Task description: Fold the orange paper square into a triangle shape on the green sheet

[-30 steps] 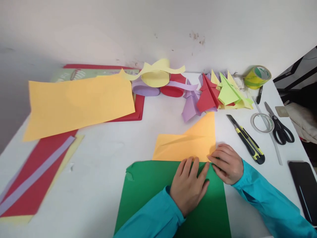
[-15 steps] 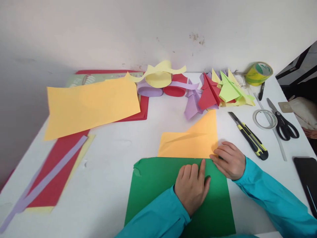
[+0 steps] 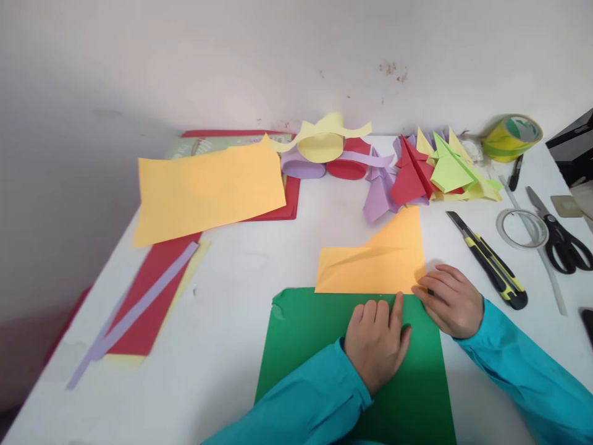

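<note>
A folded sheet of orange paper (image 3: 370, 270) lies in the middle, its near edge along the top of a green board or sheet (image 3: 306, 346). My left hand (image 3: 377, 346) rests over the green sheet, index finger stretched to that near edge and the other fingers loosely bent, gripping nothing. At the paper's lower right corner, my right hand (image 3: 449, 300) has its bent fingers closed on the corner; its fingertips partly cover it. To the right of that hand lies a yellow and black utility knife (image 3: 488, 259) with some blade showing.
Folded paper planes (image 3: 412, 176) and curled paper rings (image 3: 319, 148) stand by the wall. At right are scissors (image 3: 563, 238), a thin tape roll (image 3: 522, 228) and a wide yellow tape roll (image 3: 512, 137). A large orange sheet (image 3: 208, 191) and red paper (image 3: 157, 296) lie at left.
The whole view has shifted, so everything on the table appears further right. Both hands keep nearly the same places on the folded orange paper, the left index finger still at its near edge.
</note>
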Motion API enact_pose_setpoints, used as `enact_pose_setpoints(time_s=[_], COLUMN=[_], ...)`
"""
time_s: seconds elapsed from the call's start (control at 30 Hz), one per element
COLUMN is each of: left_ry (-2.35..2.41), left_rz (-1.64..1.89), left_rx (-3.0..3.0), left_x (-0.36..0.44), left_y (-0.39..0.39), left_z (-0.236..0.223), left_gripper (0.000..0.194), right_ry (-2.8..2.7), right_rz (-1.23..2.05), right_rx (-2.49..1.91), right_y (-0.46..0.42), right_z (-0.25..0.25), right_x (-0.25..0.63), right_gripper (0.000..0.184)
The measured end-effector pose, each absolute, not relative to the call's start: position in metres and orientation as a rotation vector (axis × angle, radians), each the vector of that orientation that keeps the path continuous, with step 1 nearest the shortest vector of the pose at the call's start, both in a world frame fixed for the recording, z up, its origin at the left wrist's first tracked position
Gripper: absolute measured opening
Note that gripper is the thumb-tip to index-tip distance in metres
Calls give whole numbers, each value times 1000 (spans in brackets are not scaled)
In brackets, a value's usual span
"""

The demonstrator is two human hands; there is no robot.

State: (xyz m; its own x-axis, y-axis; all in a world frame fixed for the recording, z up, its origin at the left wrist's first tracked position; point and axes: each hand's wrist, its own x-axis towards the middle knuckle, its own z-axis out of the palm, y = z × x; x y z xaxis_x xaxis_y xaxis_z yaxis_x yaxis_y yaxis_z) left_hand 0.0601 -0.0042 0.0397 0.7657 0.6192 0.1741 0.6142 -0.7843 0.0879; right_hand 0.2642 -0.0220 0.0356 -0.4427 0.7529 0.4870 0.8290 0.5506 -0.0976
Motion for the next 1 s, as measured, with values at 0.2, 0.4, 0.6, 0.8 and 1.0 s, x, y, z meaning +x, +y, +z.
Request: enact_pose_setpoints(time_s=[0.2, 0.4, 0.6, 0.8, 1.0], left_ry=[1030, 1052, 988, 937, 1020], left_rz=[306, 303, 342, 407, 439], left_rx=[2936, 2931, 2971, 2953, 3038], left_x=[61, 60, 52, 39, 28], left_y=[-4, -4, 6, 21, 20], left_z=[40, 44, 44, 41, 41], left_gripper=[48, 45, 46, 48, 45], right_ry=[-2356, -2333, -2270, -2264, -2255], right_rz=[-204, -191, -169, -169, -156], right_rx=[-1321, -1334, -1314, -1315, -1310], right_y=[-23, -21, -22, -21, -20], right_z=[38, 38, 33, 34, 33], right_x=[255, 251, 252, 253, 255], right_gripper=[17, 14, 13, 13, 11])
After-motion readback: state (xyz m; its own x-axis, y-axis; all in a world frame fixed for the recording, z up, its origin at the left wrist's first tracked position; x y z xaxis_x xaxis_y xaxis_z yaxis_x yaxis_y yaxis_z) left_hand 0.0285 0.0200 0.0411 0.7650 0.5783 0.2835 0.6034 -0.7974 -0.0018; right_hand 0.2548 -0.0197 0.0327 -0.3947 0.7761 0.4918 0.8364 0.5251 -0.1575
